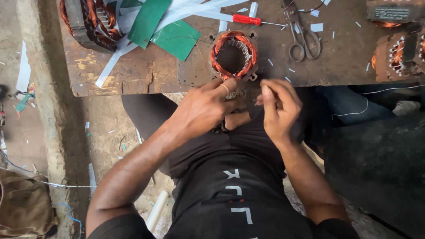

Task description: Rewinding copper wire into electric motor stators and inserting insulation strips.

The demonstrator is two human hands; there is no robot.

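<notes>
Nearest the camera, the person's lap in dark clothing fills the lower middle of the view, both forearms reaching forward from it. The left hand (201, 108) is curled, thumb and fingers bunched toward the centre, with its forefinger stretched up to rest against the near rim of the stator (233, 55), probably to steady it at the desk edge. The right hand (278, 106) is drawn in with its fingertips pressed together, seemingly pinching something thin between the two hands; it is too small and shadowed to tell what, though it may be a strand of wire.

The stator, a ring of copper windings in a metal core, sits on the wooden desk (133, 75) right at the near edge, just beyond the hands, its open bore facing up so the slots are within reach.

Farther back, green insulation sheets (170, 33) and white paper strips (116, 55) lie to the left of the stator, partly overlapping each other. A red-handled screwdriver (246, 19) lies behind it, and scissors (303, 37) rest to its right. A second wound stator (88, 20) occupies the far left corner, and another wound core (398, 57) stands at the right edge.
</notes>
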